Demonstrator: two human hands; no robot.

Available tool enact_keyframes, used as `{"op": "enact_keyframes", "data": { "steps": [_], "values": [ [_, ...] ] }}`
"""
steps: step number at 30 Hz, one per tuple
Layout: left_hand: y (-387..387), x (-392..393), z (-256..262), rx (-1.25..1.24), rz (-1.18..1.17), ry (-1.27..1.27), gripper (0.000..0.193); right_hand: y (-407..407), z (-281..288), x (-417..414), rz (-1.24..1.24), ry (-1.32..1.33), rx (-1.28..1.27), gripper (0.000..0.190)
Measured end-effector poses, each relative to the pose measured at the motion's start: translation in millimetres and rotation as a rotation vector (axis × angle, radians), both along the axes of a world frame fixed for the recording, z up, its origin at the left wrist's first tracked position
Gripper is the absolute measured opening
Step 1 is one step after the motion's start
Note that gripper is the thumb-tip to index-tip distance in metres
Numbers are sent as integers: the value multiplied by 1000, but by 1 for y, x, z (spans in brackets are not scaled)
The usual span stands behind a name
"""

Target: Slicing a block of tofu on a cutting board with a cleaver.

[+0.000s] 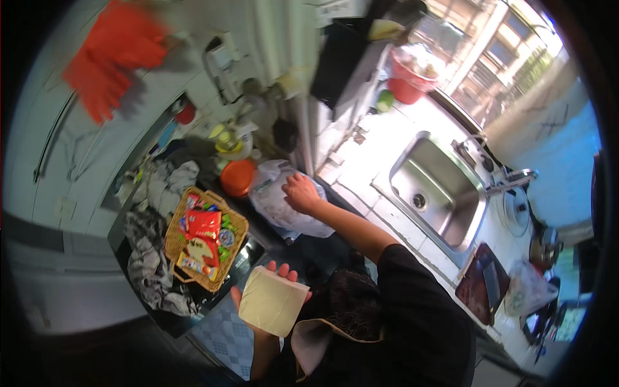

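Note:
My left hand supports a thick, pale yellow square block, possibly tofu, from beneath. The fingertips show past its far edge and the thumb lies at its left side. Farther out, my right hand is over a translucent white plastic bag on the dark surface. Its fingers are bent at the bag's top; whether they pinch the film is not clear. An orange round lid or container stands just left of the bag. What the bag contains cannot be made out.
A wicker basket of packaged snacks stands left, beside crumpled cloths. A steel sink is set in the white-tiled counter at right. Nearer lie a cutting board and a knife. Red rubber gloves hang upper left.

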State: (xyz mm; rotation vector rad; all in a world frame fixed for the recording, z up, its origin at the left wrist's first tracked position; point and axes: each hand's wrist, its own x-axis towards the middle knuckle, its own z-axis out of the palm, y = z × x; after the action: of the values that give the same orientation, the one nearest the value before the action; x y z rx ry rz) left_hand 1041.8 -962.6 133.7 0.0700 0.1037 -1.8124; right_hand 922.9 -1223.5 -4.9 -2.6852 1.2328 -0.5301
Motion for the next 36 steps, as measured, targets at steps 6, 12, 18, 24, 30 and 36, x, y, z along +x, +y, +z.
{"op": "enact_keyframes", "data": {
  "steps": [6, 12, 18, 24, 30, 36],
  "values": [
    [-22, -22, -7, 11, -59, -40, 87, 26, 44, -102, -325, -617, -41, 15],
    [-56, -65, -19, 38, -157, -6, 89, 8, -19, -309, -1131, -510, 224, 8],
    [-100, -130, -33, 31, -258, -8, 85, 11, -206, -405, -1158, -216, 947, 14],
    [-132, -195, -30, 57, -326, -4, 82, 8, -270, -397, -1127, -554, 1180, 15],
    [-150, -235, -26, 98, -391, -72, 84, 13, -249, -414, -1181, -914, 1188, 5],
    [-163, -263, -23, 135, -417, -119, 85, 44, -237, -493, -1297, -789, 904, 9]
  ]
}}
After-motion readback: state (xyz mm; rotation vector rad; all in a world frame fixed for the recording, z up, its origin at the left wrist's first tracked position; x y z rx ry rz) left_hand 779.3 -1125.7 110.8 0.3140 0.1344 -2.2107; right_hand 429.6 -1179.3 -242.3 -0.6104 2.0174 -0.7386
